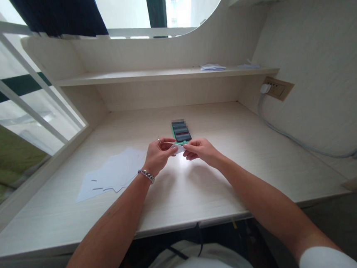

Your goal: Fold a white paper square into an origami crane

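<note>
Standing here watching this person at the pale wood-grain counter (262,160), and all the action is one small, white, thin-looking piece of paper (179,149), by the look of it folded. It's up between the two hands, over the middle of the counter, just on the person's side of the dark-screened phone with the green edge (181,131).

My guess on handling: next to no weight, bendy, easy to crease or tear if you yank it, and maybe a bit slidey under dry fingers. I'd take it by the edges, thumb on top and fingertips behind, nice and light. A hard squeeze would probably just crumple it.

Both grips are closed on it, btw. Left hand (159,155) has its end pinched under the thumb, fingers curled in behind; right hand (201,151) pinches the opposite end, lower fingers tucked under. Not much paper shows between them, so I can't tell how many layers there are.

Pose-wise, the forearms come in from both sides and meet in a V, hands nearly tip to tip. Chunky silver chain bracelet (146,176) on the left wrist, silver ring (159,141) on that hand. Loose flat white paper sheets (122,168) lie left of the left hand.
</note>
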{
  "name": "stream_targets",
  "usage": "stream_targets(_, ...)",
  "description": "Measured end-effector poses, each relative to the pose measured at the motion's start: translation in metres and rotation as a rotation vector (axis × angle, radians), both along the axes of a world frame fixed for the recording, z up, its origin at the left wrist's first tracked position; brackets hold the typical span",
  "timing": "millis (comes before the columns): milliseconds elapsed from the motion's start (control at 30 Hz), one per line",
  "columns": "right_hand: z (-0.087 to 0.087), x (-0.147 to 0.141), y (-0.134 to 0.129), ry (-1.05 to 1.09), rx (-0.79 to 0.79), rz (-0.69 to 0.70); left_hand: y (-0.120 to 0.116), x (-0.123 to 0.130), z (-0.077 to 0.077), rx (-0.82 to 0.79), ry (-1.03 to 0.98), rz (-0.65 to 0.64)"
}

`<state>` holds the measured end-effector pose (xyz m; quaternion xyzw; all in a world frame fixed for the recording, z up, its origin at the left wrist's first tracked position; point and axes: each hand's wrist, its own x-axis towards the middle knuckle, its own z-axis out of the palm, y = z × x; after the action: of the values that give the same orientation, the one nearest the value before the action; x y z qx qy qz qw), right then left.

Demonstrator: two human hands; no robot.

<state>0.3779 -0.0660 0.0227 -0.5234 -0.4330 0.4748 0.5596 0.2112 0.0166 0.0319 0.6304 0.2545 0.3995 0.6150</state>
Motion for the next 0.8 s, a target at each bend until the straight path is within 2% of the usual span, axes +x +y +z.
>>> stream_targets(200,-0.0047,-0.0045,0.0013,-0.180,0.081,-0.050,0.0000,0.0000,-0.0016,-0.009,0.018,-0.015)
stream_targets(467,0.0019,0.0015,-0.0012,0.024,-0.066,-0.005,0.0013,-0.0010,0.0004,0.028,0.024,0.018)
stream_targets(667,-0.0035,-0.0028,0.0019,-0.064,-0.078,0.051,0.0023,0.0000,-0.0029,0.056,0.048,0.015)
stream_targets(800,-0.0067,-0.0060,0.0028,-0.133,-0.053,0.004,0.0015,-0.0001,-0.0040,0.047,0.063,-0.007)
